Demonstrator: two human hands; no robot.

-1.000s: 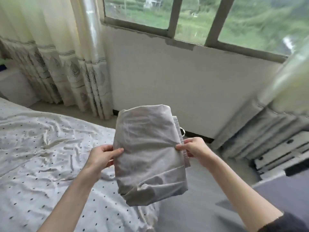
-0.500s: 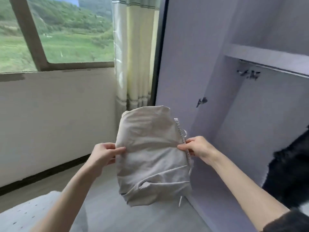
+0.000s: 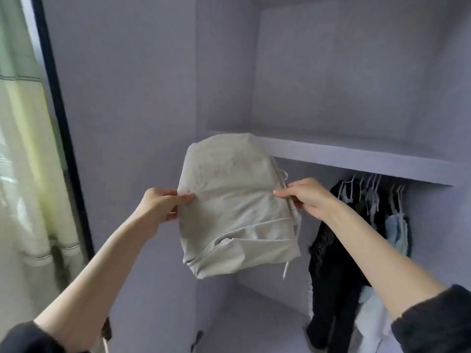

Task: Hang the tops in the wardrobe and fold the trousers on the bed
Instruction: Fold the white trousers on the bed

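Folded pale grey trousers [image 3: 238, 207] held up in air before open wardrobe [image 3: 356, 85], just below its shelf [image 3: 369, 159]. Left hand [image 3: 159, 203] pinching left edge, thumb on front, fingers [image 3: 173, 215] curled behind cloth. Right hand [image 3: 305, 197] pinching right edge at ribbed waistband, thumb on front. White drawstring [image 3: 286, 270] dangling at lower right. No readable brand, label or writing. Dark and light tops [image 3: 339, 250] hanging on hangers [image 3: 372, 189] under shelf, behind right forearm. Curtain [image 3: 23, 149] at far left.
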